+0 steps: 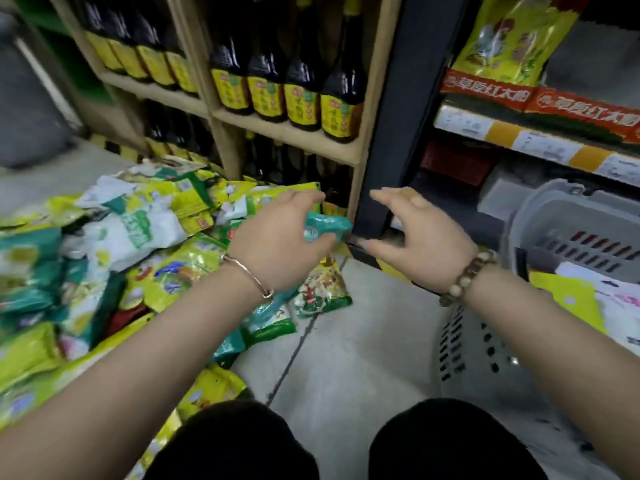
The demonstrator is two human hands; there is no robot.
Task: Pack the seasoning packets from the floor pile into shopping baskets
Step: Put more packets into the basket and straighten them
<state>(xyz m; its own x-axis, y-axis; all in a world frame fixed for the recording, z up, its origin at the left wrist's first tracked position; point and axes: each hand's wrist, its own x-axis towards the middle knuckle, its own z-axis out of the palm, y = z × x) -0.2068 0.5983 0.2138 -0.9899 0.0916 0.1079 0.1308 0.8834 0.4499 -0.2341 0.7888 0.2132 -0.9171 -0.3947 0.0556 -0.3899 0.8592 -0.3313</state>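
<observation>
A pile of yellow, green, teal and white seasoning packets point(114, 244) covers the floor at the left. My left hand point(280, 240) hovers over the pile's right edge and grips a small teal packet point(325, 226) in its curled fingers. My right hand point(419, 237) is just to the right of it, fingers spread and holding nothing, in front of a black shelf post. A grey shopping basket point(568, 216) stands at the right, and a second grey basket point(474, 344) under my right forearm holds a yellow packet point(568, 296).
Wooden shelves point(287, 133) of dark bottles with yellow labels stand straight ahead. A black shelf post point(401, 116) and a metal shelf with yellow bags and price tags point(540, 140) are at the right. My dark-clothed knees are at the bottom, over grey floor tiles point(353, 341).
</observation>
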